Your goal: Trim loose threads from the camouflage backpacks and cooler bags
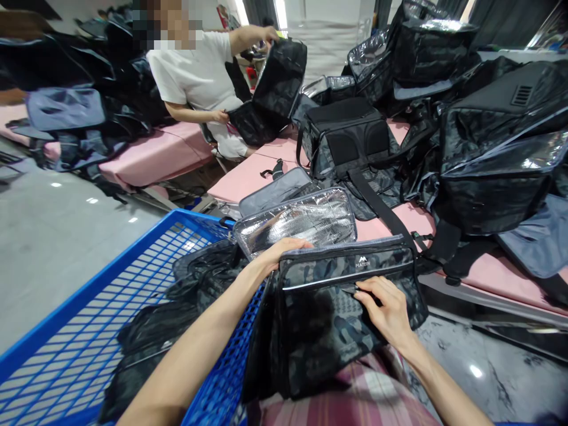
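A black-and-grey camouflage bag (328, 319) with a MATEIN logo and a light strip across its front rests on my lap, its front facing me. My left hand (288, 247) grips the bag's upper left edge, with the fingertips partly hidden behind it. At the front zipper, just under the light strip, my right hand (385, 303) pinches a small zipper pull (356, 288) between thumb and fingers. Right behind the bag lies a flap with a shiny silver lining (297, 219).
A blue plastic basket (133, 254) holding dark camouflage bags (151, 337) stands at my left. Several more bags (492, 165) crowd the pink-covered table (248, 171). Across it, a person in a white shirt (199, 71) handles an open dark bag (279, 89).
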`<state>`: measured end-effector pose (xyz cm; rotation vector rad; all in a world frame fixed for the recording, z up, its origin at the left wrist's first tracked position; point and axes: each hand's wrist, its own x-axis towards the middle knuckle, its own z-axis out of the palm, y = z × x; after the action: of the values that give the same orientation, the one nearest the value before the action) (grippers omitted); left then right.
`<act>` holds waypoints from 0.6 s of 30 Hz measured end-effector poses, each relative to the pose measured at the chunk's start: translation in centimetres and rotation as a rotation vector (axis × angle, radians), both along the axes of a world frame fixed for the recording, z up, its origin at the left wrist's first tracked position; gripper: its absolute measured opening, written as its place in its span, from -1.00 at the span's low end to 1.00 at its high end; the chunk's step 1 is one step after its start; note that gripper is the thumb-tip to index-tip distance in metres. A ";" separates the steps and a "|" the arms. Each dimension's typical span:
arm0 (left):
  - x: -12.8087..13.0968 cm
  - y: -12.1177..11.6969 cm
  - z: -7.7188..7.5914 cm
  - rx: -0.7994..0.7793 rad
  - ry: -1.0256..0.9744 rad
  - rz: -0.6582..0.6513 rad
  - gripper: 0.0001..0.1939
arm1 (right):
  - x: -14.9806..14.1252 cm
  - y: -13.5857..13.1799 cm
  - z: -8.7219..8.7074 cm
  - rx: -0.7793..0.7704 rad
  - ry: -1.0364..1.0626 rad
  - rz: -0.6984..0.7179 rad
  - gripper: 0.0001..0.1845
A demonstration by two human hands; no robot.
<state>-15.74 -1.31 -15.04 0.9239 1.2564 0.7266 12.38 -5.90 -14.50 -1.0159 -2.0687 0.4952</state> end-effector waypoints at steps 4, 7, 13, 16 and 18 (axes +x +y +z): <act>0.1 0.0 0.1 0.006 0.002 0.008 -0.57 | -0.2 0.0 0.1 -0.012 -0.004 0.027 -0.89; 0.0 -0.1 0.1 0.016 -0.017 0.019 -0.60 | 0.1 0.1 -0.1 -0.063 0.028 0.000 -0.89; 0.3 0.0 0.0 0.007 0.023 0.022 -0.57 | 0.3 -0.4 -0.1 -0.074 -0.008 -0.059 -0.87; 0.2 -0.1 -0.2 0.050 0.106 0.085 -0.57 | 0.1 0.1 0.7 -0.207 0.077 -0.006 -0.82; -0.1 -0.4 -0.4 0.100 0.197 0.168 -0.57 | 0.4 1.7 1.5 -0.291 0.152 -0.040 -0.79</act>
<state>-15.88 -1.70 -15.49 0.9981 1.4960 0.8524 12.74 -4.17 -12.97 -1.1459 -1.8730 0.8446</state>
